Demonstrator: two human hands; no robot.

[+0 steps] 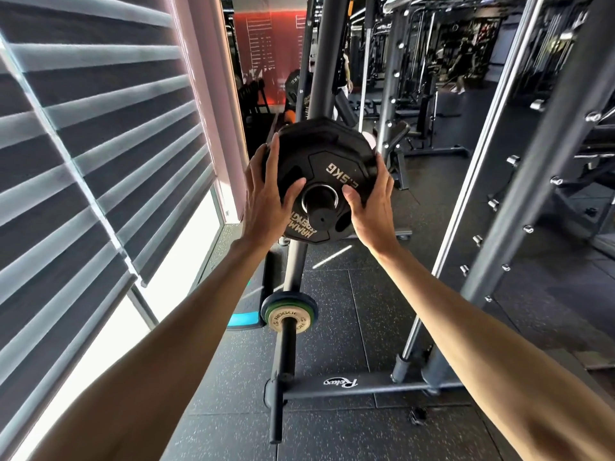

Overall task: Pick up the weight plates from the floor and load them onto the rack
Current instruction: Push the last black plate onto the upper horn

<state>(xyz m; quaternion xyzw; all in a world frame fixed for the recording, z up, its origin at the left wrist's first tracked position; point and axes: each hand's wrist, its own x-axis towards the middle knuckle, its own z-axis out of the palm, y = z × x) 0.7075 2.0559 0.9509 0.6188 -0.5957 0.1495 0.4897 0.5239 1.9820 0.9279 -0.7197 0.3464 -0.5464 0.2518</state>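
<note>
A black weight plate marked 2.5KG, with upside-down lettering, sits on a black peg of the rack; the peg end pokes through its centre hole. My left hand grips the plate's left edge with the thumb on its face. My right hand holds the right edge, thumb by the hole. Lower on the same rack post, a second peg carries small plates, a tan ROGUE one in front of a green one.
The rack's base bar lies across the speckled rubber floor. A tall grey frame with pegs stands to the right. Window blinds fill the left. A blue-edged step lies by the post. Gym machines stand behind.
</note>
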